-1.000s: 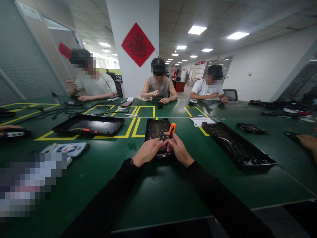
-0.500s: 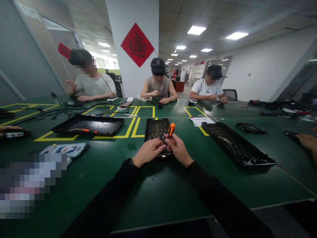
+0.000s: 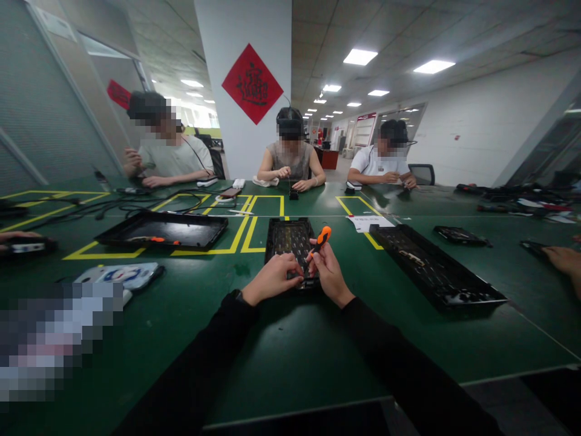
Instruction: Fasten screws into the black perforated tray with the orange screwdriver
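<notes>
A black keyboard frame (image 3: 290, 237) lies lengthwise in front of me on the green table. My right hand (image 3: 329, 274) is closed around an orange-handled screwdriver (image 3: 322, 237), whose handle tilts up to the right while its tip points down into the frame's near end. My left hand (image 3: 271, 277) rests on the frame's near left corner with its fingers curled in a pinch beside the screwdriver tip; what they hold is too small to see. Both my sleeves are black.
A black tray (image 3: 163, 229) with an orange tool sits to the left, another long black frame (image 3: 436, 266) to the right. Yellow tape lines mark the table (image 3: 290, 345). Three people work at the far side; other people's hands show at both edges.
The screwdriver handle has swung from nearly upright to leaning right. My left fingers stayed at the frame's near corner.
</notes>
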The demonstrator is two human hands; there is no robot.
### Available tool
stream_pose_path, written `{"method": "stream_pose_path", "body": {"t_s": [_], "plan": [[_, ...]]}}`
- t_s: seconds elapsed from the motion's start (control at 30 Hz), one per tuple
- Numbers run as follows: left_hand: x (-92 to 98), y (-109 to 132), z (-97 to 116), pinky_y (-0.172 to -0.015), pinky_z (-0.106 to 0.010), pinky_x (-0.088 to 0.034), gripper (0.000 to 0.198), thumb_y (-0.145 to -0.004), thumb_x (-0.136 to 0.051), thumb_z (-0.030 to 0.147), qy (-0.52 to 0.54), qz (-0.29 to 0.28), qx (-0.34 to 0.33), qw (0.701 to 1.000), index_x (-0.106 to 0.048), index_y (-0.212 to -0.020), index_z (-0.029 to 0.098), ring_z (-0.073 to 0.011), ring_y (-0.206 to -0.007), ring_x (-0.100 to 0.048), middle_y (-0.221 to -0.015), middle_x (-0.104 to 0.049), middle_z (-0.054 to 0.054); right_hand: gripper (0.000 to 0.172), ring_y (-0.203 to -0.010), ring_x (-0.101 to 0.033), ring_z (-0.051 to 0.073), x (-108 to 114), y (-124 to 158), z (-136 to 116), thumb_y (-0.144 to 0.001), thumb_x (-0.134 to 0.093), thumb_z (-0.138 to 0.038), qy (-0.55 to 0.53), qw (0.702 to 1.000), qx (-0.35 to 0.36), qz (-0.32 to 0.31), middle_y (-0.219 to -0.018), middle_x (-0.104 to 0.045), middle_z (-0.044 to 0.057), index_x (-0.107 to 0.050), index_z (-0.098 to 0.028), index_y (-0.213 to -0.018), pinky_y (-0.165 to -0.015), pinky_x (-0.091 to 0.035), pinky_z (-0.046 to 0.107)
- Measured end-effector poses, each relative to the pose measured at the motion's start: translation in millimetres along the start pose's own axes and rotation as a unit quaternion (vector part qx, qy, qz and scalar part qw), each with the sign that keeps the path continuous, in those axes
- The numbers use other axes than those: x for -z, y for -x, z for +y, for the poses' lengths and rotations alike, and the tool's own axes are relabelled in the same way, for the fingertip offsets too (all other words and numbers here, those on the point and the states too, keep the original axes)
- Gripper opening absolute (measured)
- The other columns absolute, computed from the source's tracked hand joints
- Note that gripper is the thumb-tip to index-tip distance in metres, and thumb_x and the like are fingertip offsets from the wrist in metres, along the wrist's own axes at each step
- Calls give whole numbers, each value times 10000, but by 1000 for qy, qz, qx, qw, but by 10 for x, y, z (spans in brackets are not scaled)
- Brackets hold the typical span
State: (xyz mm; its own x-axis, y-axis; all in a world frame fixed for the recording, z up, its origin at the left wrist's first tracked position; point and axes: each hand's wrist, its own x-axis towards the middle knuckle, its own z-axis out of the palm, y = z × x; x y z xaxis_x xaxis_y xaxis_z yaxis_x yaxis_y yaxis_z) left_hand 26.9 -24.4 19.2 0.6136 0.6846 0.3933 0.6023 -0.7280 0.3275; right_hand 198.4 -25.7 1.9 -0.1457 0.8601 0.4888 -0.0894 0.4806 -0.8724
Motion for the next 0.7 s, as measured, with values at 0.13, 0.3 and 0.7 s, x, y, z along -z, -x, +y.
{"method": "stream_pose_path", "body": {"t_s": [0.13,0.3,0.7], "plan": [[34,-18,-7,-771,-292,-335,185,-769,-578,381,-47,-35,-9,998,-679,-850,250,-165,-863,-472,-856,-539,-24,327,-509,-448,57,-5,-3,28,-887,-407,-341,-11,1000,5,23,-806,-524,-9,-408,-227,-1193,-463,-403,187],[97,-111,104,-769,-325,-291,162,-731,-615,398,-160,-53,-11,986,-684,-760,254,-201,-920,-442,-863,-550,-29,304,-506,-445,56,-9,1,37,-890,-405,-326,-19,999,13,33,-792,-525,-12,-418,-228,-1177,-468,-402,185],[40,-265,282,-753,-337,-308,96,-755,-554,204,-267,-86,-23,960,-634,-762,150,-214,-906,-480,-876,-600,-75,307,-541,-468,67,-12,10,20,-892,-408,-307,-25,998,15,47,-808,-517,-7,-400,-225,-1188,-491,-426,196]]}}
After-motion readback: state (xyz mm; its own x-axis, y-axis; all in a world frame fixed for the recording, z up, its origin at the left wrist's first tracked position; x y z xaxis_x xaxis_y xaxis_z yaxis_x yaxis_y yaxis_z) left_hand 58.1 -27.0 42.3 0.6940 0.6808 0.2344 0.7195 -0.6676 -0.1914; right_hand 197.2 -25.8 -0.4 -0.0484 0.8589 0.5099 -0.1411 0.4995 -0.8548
